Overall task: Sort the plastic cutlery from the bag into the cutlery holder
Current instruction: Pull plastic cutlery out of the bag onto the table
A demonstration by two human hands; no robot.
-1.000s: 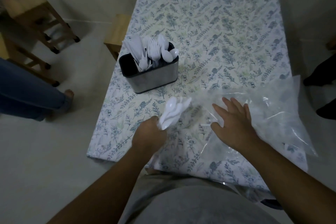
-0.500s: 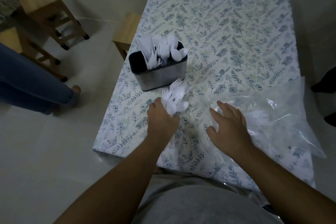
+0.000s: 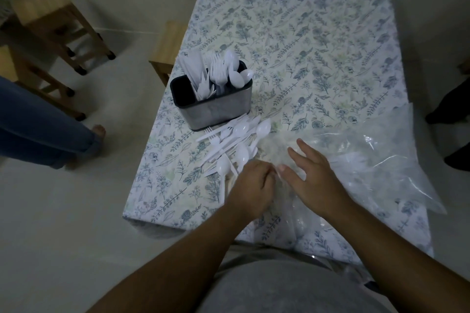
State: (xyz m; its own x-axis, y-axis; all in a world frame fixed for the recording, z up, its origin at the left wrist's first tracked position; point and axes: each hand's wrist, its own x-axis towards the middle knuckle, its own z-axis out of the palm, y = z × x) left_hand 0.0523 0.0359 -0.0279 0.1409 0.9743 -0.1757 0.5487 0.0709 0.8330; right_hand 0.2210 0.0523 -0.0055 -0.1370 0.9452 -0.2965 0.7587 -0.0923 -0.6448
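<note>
Fingers [image 3: 304,146] of right hand [image 3: 314,180] spread flat, pressing on clear bag [image 3: 376,160]. Left hand [image 3: 250,185] curled knuckles-up at near end of loose cutlery pile [image 3: 234,145]; can't tell if it grips any. Pile lies on floral worktop [image 3: 305,46] between bag mouth and cutlery holder [image 3: 211,101], which stands upright near left edge, partly filled.

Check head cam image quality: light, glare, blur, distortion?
Head view: dim, bluish light, floor and corners dark. Specular glare streaks on the plastic bag hide what's inside. Wide-angle distortion bends the table edges outward. Loose cutlery beside the holder is near-blown white, edges soft; left hand slightly blurred, right hand sharper.
</note>
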